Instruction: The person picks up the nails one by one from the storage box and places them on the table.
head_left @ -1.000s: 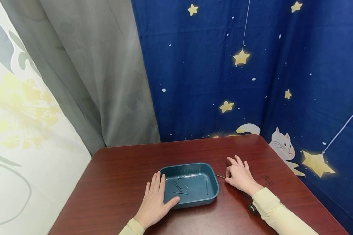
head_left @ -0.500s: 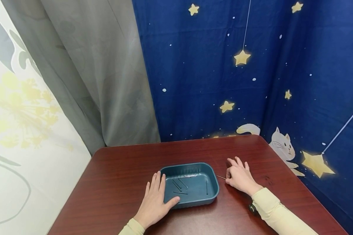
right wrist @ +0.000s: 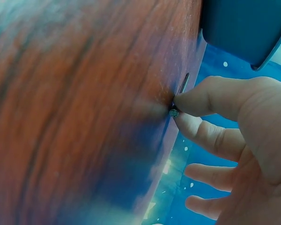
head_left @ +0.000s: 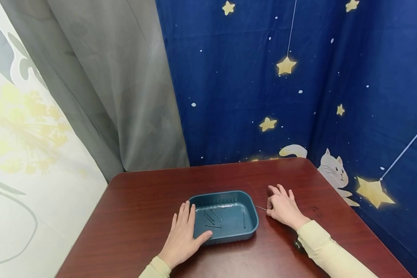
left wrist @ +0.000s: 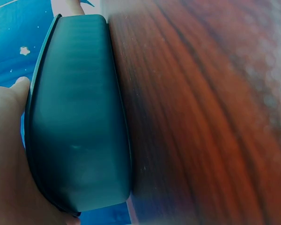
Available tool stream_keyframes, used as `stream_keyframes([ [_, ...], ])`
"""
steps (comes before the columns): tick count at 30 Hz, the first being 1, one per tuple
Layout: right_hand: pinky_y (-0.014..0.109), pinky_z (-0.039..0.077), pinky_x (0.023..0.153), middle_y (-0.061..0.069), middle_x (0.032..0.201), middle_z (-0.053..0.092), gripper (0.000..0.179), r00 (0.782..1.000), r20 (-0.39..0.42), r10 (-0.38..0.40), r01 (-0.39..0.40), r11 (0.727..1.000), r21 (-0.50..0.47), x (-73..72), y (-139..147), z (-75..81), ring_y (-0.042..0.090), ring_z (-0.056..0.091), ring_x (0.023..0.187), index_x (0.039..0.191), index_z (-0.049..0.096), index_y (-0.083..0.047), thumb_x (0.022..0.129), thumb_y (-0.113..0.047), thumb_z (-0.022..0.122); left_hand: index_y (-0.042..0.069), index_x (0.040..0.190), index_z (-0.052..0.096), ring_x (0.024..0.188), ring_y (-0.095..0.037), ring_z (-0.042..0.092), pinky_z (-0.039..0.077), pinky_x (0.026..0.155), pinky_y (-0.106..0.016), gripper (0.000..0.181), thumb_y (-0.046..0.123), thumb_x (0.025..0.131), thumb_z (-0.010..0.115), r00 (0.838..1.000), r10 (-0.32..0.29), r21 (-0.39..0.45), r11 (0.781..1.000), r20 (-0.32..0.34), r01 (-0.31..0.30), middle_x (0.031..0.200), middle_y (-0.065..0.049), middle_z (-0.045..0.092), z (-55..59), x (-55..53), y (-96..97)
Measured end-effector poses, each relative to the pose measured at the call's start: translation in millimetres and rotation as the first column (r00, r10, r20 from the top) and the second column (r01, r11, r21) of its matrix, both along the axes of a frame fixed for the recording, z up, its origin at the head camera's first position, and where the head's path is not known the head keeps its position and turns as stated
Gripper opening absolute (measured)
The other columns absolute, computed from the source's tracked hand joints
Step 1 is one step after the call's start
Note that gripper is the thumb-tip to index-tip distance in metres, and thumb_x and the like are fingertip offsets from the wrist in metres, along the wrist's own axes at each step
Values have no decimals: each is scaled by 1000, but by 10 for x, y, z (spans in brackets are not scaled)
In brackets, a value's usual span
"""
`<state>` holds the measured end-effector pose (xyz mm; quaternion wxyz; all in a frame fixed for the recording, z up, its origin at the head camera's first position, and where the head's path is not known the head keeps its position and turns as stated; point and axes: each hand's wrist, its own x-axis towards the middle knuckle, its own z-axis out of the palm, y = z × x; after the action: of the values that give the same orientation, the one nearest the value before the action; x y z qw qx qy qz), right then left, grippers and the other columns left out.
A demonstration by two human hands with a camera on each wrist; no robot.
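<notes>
Dark blue-green, the tray (head_left: 231,226) stands just left of the right hand (head_left: 283,208), its end wall facing the pinch. That grip is narrow: thumb and index finger close on one slim nail (head_left: 261,208), the other fingers held out aside, probably because so thin a shaft gives room for only two tips. They hold it beside the patterned head (right wrist: 173,113), so most of the shaft juts past them, towards the tray and just short of its wall. Whether it touches the table (head_left: 153,200) beneath the pinch, I cannot tell. Inside the tray, left of the grip, more nails (head_left: 213,226) lie loose at mixed angles, one of them alone at the end nearest the pinch. At the opposite end from the grip, the left hand (head_left: 182,235) curls round nothing: its fingers lie straight over the end rim and its thumb rests on the near long rim, a broad touch that seems to suit steadying the tray.
</notes>
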<state>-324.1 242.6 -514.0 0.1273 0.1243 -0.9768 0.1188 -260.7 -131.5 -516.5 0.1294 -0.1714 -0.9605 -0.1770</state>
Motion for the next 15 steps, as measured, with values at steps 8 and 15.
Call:
stream_keyframes([
  [8, 71, 12, 94, 13, 140, 39, 28, 1000, -6, -6, 6, 1000, 6, 4, 5, 38, 42, 21, 131, 51, 51, -33, 65, -24, 73, 10, 147, 18, 141, -25, 2, 16, 106, -57, 98, 72, 77, 46, 1000, -1, -2, 1000, -3, 1, 154, -4, -1, -1, -14, 0],
  [15, 70, 20, 94, 14, 140, 40, 23, 1000, -16, -11, 11, 1000, 8, 20, -4, 105, 42, 25, 130, 57, 55, -35, 67, -28, 75, 9, 147, 16, 141, -27, 4, 15, 105, -58, 98, 73, 78, 44, 1000, -10, -10, 1000, 11, 10, 154, -5, -2, -4, -4, -8],
])
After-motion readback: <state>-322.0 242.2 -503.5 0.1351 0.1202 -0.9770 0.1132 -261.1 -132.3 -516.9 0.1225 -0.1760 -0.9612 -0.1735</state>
